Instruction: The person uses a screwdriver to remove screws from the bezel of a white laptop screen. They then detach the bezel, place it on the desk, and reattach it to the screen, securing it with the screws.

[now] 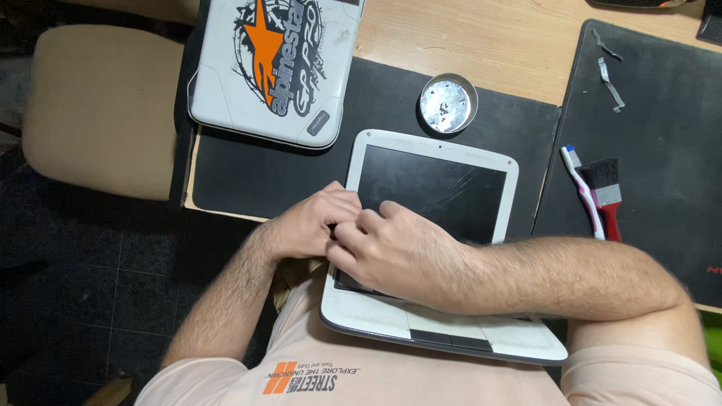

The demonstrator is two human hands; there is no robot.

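Head view: both hands meet over the left edge of a small white laptop (436, 188), open and lying flat, its near end overhanging the bench (481, 45) onto the person's lap. Left hand (312, 222) curled, fingers bunched against the screen's left border. Right hand (391, 252) pressed against it from the right, forearm lying across the keyboard area. Fingers of both grips are drawn together at the same spot; what they pinch, if anything, I cannot tell, since the fingertips hide it. The dark screen shows scratches just right of the hands. Beyond the hands: a round metal tin (448, 103) on a black mat (248, 173). Farther left, a closed white laptop with a sticker (274, 68). Well to the right, a toothbrush (583, 188) and paintbrush (605, 195) side by side.
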